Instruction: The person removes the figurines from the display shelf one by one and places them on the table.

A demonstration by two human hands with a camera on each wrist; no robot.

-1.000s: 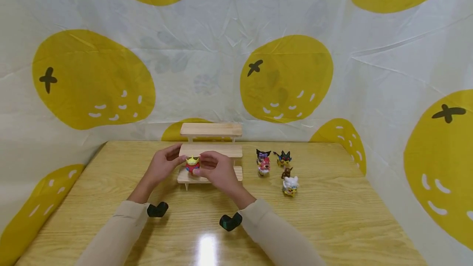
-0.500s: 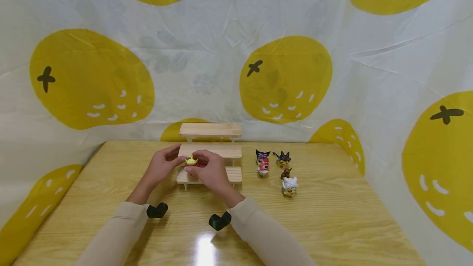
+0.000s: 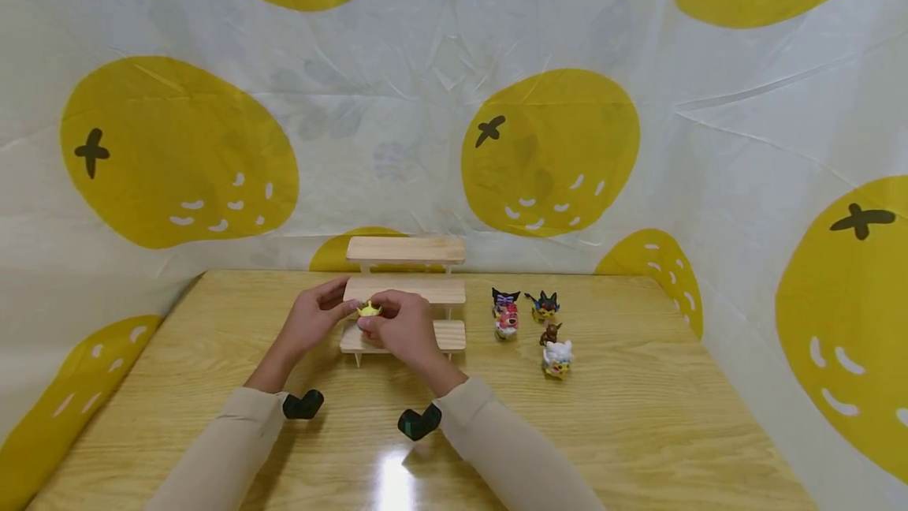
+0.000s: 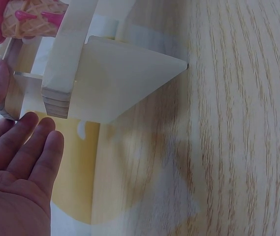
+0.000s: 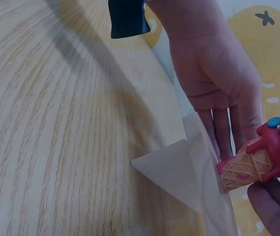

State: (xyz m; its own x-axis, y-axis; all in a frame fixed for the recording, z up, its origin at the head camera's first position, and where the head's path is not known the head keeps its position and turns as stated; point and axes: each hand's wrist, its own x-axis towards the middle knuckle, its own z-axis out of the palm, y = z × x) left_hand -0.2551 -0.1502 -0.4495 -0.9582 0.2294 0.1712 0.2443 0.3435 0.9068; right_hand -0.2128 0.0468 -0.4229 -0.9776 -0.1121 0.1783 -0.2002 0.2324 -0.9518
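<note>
A small figurine (image 3: 369, 308) (image 5: 248, 166) (image 4: 31, 18) has a yellow-green top, red and blue parts and a waffle-cone base. My right hand (image 3: 404, 327) pinches it over the left part of the lowest shelf (image 3: 426, 335). In the right wrist view its cone base meets that board. My left hand (image 3: 315, 314) (image 4: 19, 172) is at the left end of the middle shelf (image 3: 418, 290), fingers mostly straight and thumb beside the board's edge. Whether it bears on the board I cannot tell. The three-tier wooden stand has pale translucent side supports (image 4: 125, 78).
Right of the stand are a black-and-purple figurine (image 3: 505, 298), a pink one (image 3: 507, 322), a black-eared yellow one (image 3: 545, 306), a brown one (image 3: 549, 333) and a white-topped one (image 3: 557, 357). A fruit-print cloth (image 3: 397, 101) hangs behind the wooden table (image 3: 638, 416).
My right hand has moved slightly left with the figurine, whose red and blue body is now mostly hidden in the head view. My left hand has stayed about where it was.
</note>
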